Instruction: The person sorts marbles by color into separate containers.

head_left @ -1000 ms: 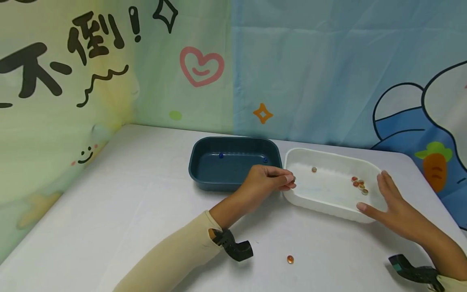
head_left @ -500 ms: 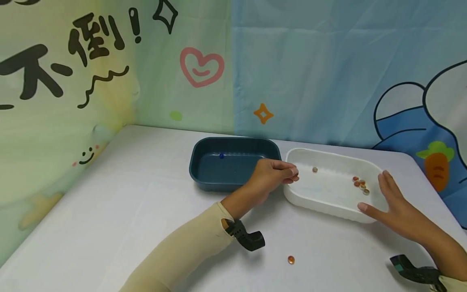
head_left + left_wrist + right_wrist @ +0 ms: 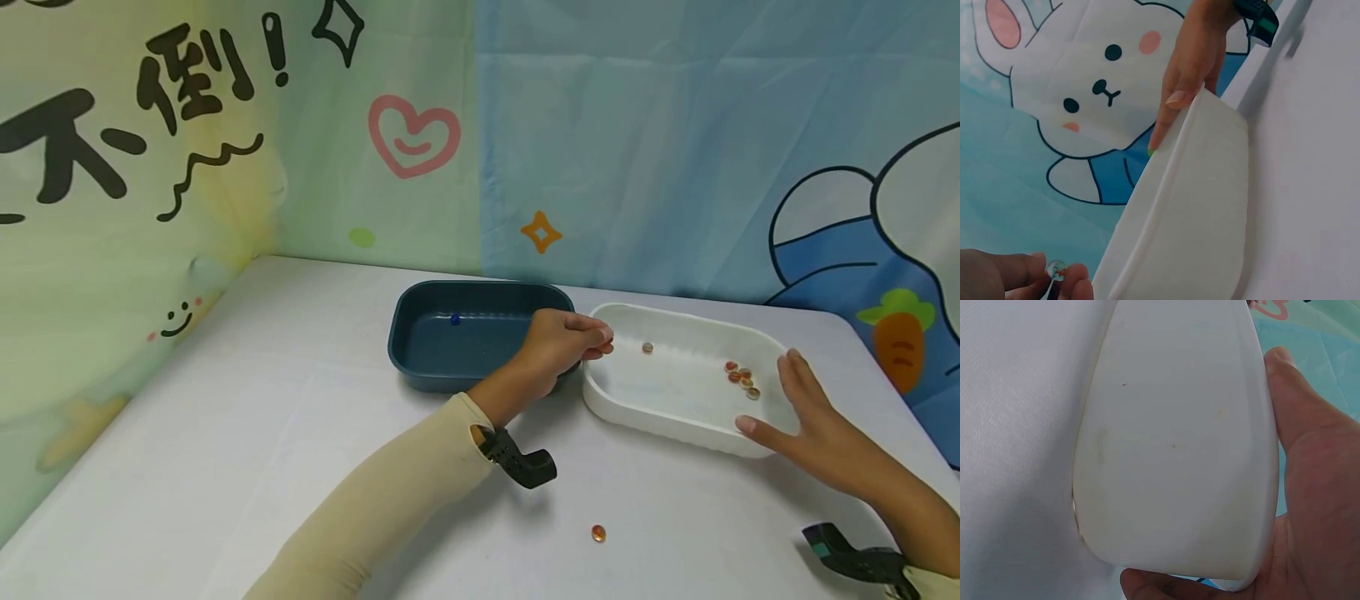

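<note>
My left hand is over the gap between the two trays, fingertips by the left rim of the white tray. Between thumb and fingers it pinches a small clear glass bead with some colour inside. My right hand grips the white tray's right end, thumb on the near rim and fingers round the end wall. A bead lies alone at the left inside this tray. Several red and amber glass beads are clustered at its right. The right wrist view shows only the tray's outer wall.
A dark teal tray stands left of the white one, with a blue bead inside; my left hand hides part of it. One orange bead lies on the white tabletop in front. A printed cloth hangs behind the table.
My left hand has shifted slightly up and right, still pinching the bead, and now covers the dark tray's right part. The right hand and both trays have hardly moved.
</note>
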The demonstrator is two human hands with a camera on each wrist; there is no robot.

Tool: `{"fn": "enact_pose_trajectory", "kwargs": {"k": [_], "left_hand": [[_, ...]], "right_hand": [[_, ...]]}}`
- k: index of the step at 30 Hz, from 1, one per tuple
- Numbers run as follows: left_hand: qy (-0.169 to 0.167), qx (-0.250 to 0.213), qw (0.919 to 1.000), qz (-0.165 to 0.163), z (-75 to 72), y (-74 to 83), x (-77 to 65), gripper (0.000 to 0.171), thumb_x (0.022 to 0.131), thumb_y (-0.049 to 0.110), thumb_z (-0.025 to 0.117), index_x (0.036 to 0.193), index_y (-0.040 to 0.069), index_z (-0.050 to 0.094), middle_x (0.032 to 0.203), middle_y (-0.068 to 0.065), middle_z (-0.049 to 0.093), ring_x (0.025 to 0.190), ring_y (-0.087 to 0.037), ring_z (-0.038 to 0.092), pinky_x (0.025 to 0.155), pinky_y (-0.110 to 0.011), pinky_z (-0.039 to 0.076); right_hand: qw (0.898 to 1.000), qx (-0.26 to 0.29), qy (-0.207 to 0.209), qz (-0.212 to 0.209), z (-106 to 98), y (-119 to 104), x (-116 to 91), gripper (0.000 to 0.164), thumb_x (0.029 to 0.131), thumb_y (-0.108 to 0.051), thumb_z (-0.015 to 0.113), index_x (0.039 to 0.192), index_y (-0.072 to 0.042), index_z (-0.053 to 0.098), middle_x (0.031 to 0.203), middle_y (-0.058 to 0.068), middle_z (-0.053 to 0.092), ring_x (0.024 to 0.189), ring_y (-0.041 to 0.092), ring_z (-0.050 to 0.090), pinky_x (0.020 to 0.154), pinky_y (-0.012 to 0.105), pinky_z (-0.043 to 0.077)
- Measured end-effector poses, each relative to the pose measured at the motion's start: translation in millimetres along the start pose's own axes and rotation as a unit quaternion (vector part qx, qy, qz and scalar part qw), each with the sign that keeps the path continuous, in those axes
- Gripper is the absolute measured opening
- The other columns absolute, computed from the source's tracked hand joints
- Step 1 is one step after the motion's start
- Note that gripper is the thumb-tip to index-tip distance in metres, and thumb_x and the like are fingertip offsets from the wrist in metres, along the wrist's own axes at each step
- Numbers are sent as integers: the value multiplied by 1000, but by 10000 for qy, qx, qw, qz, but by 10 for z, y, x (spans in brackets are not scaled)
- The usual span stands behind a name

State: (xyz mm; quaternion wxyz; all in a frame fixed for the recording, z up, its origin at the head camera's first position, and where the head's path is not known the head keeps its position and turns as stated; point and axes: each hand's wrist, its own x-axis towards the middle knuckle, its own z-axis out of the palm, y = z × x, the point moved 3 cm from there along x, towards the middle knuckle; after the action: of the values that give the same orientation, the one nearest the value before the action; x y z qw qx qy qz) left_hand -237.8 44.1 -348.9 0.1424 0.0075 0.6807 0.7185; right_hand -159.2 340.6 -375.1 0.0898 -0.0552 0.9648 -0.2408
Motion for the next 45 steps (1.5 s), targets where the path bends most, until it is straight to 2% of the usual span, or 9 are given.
{"fn": "enact_pose_trajectory", "kwargs": {"k": [10, 19, 22, 26, 29, 32, 35, 40, 45], "left_hand": [[28, 216, 9998, 46, -23, 23, -28, 8, 92, 5, 66, 91, 3, 74, 81, -4, 72, 87, -22, 71, 79, -28, 54], [-194, 217, 9993, 217, -11, 42, -111, 10, 93, 5, 65, 92, 2, 74, 82, -4, 72, 90, -25, 70, 80, -28, 54], [-383, 145, 9985, 372, 2, 41, -169, 11, 93, 4, 64, 95, -1, 74, 85, -6, 72, 84, -19, 71, 77, -27, 55], [-852, 113, 9945, 598, 42, 8, -306, 13, 93, 4, 65, 99, -5, 73, 87, -11, 73, 77, -15, 71, 74, -25, 55], [-1261, 284, 9889, 731, 65, -36, -440, 13, 91, 5, 67, 98, -4, 74, 84, -10, 73, 74, -13, 70, 74, -26, 55], [-1530, 552, 9826, 897, 64, -72, -550, 13, 91, 6, 69, 98, -2, 75, 79, -6, 73, 73, -10, 69, 75, -29, 56], [-1679, 614, 9789, 991, 41, -102, -614, 13, 90, 3, 69, 100, -3, 74, 79, -1, 72, 74, -9, 70, 76, -29, 55], [-1848, 739, 9748, 1005, -28, -182, -695, 14, 87, -1, 70, 101, -3, 74, 82, 2, 72, 75, -7, 69, 71, -22, 53], [-2014, 1208, 9677, 912, -71, -294, -792, 15, 86, 2, 73, 100, -2, 74, 84, 6, 72, 76, -4, 68, 67, -19, 51]], "right_hand": [[10000, -1, -28, 28, -12, -18, 1, 108, 93, -50, 58, 147, -1, -21, 150, 16, -38, 132, 60, -15, 76, 80, 22], [10000, -30, -34, 32, -14, -14, 1, 108, 93, -50, 57, 147, -1, -22, 149, 15, -38, 132, 60, -15, 77, 80, 22], [10000, -19, -55, 49, -16, -17, 0, 108, 93, -50, 57, 147, -1, -22, 149, 15, -39, 132, 60, -15, 78, 80, 21], [9999, -75, -50, 92, -27, -18, -10, 108, 93, -51, 57, 147, 0, -22, 149, 17, -39, 131, 61, -14, 77, 80, 22], [9999, -78, -46, 72, -34, -18, -11, 108, 93, -51, 57, 147, 0, -22, 149, 17, -39, 131, 61, -14, 77, 80, 22], [10000, -49, -33, 36, -31, -11, -5, 108, 93, -50, 57, 147, 0, -22, 149, 16, -38, 132, 61, -14, 77, 80, 22], [10000, 7, -23, 31, -19, 12, 1, 108, 93, -50, 57, 147, -1, -22, 150, 16, -38, 132, 60, -15, 77, 80, 21], [10000, 53, 0, 0, 10, 52, 19, 108, 92, -50, 58, 148, -3, -22, 151, 14, -37, 132, 59, -16, 77, 81, 20], [10000, 52, 1, -52, 19, 71, 30, 107, 93, -49, 58, 149, -4, -21, 151, 12, -37, 132, 59, -15, 76, 81, 21]]}}
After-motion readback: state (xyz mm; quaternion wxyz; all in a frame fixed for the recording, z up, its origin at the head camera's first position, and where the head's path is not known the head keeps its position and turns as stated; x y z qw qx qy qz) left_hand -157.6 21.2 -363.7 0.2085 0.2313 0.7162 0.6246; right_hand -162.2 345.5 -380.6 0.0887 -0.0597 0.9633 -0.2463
